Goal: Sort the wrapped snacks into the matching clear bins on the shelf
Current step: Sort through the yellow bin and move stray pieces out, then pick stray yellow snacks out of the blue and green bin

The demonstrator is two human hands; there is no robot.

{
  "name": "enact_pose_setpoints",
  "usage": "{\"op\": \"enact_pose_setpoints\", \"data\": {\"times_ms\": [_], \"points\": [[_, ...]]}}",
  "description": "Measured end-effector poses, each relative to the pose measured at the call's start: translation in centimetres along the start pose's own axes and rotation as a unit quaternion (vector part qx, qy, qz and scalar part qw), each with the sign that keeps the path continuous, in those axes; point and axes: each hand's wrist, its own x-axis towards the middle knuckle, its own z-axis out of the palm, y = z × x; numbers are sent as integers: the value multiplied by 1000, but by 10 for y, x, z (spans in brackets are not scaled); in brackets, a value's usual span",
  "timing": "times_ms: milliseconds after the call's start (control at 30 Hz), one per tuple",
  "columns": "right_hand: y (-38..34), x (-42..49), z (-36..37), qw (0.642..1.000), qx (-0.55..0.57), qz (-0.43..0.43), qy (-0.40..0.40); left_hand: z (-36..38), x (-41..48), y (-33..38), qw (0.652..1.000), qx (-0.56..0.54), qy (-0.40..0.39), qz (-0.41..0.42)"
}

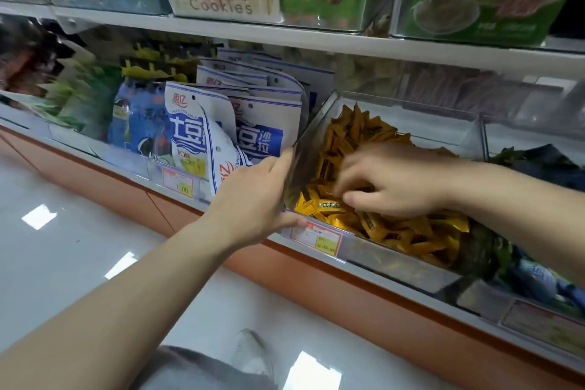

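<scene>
Left hand holds the clear bin; right hand, perhaps pinching, lies among yellow snacks.

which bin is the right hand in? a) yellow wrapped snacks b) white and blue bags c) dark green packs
a: the right hand dips its fingers into the yellow wrapped snacks in the clear bin, whose left wall the left hand holds.
</scene>
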Motion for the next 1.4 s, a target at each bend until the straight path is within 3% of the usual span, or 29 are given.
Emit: {"op": "enact_pose_setpoints", "data": {"times_ms": [67,200,300,433,533,800,1267,1400], "points": [[-11,32,10,998,61,-6,12,0,0,1,1000,1,-4,1],[-14,67,28,980,147,40,-128,-1,-3,2,1000,17,4,2],[-6,63,41,966,125,57,-217,-1,-5,4,1000,16,6,-3],[-6,50,40,964,165,71,-196,-1,-6,6,1000,27,12,-11],[-1,29,33,977,64,25,-202,-2,-8,8,999,27,15,-21],[19,-33,20,991,-56,-8,-122,2,-6,6,1000,-3,17,-16],[47,7,28,990,-141,2,11,1,-5,4,1000,8,-8,-27],[42,9,32,986,-65,38,151,-1,-2,7,1000,8,-10,-25]]}}
